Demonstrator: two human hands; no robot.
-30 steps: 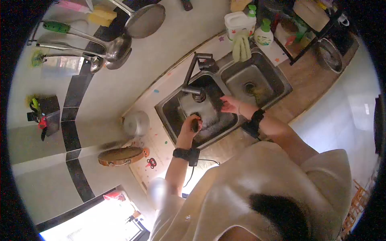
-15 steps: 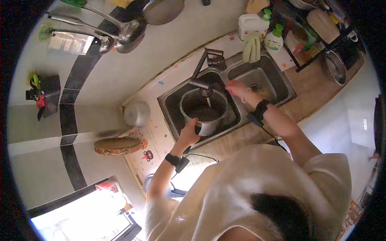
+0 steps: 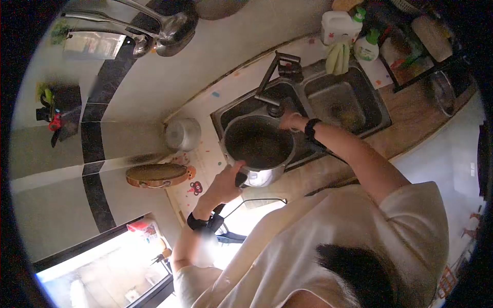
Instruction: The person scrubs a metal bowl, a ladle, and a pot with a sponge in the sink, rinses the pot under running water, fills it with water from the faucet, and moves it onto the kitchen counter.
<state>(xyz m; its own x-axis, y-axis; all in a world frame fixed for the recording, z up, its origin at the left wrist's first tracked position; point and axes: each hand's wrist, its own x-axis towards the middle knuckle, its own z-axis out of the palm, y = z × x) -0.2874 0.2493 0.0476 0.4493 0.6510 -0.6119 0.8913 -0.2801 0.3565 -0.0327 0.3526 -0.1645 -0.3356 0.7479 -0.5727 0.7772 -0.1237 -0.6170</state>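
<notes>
A large metal pot point(image 3: 259, 169) is tilted at the near side of the left sink basin point(image 3: 218, 123), partly over the front edge, its inside dark. My left hand point(image 3: 226, 186) is closed round the black handle on the pot's near left side. On the far right side, my right hand point(image 3: 294, 122) is closed at the pot's rim, just below the black faucet point(image 3: 268, 84); its fingertips are partly hidden. No stream of water shows from the spout.
The right basin point(image 3: 336, 102) has a pale green cloth point(image 3: 338, 57) over its back edge. Soap bottles point(image 3: 367, 47) and a rack point(image 3: 411, 77) stand behind. At left are a metal pot point(image 3: 182, 134), a round wooden-rimmed item point(image 3: 156, 175) and hanging ladles point(image 3: 177, 28).
The pot has come up and toward me from under the faucet, with my left hand on its handle. My right hand has moved onto its far rim. The water stream seen earlier is gone.
</notes>
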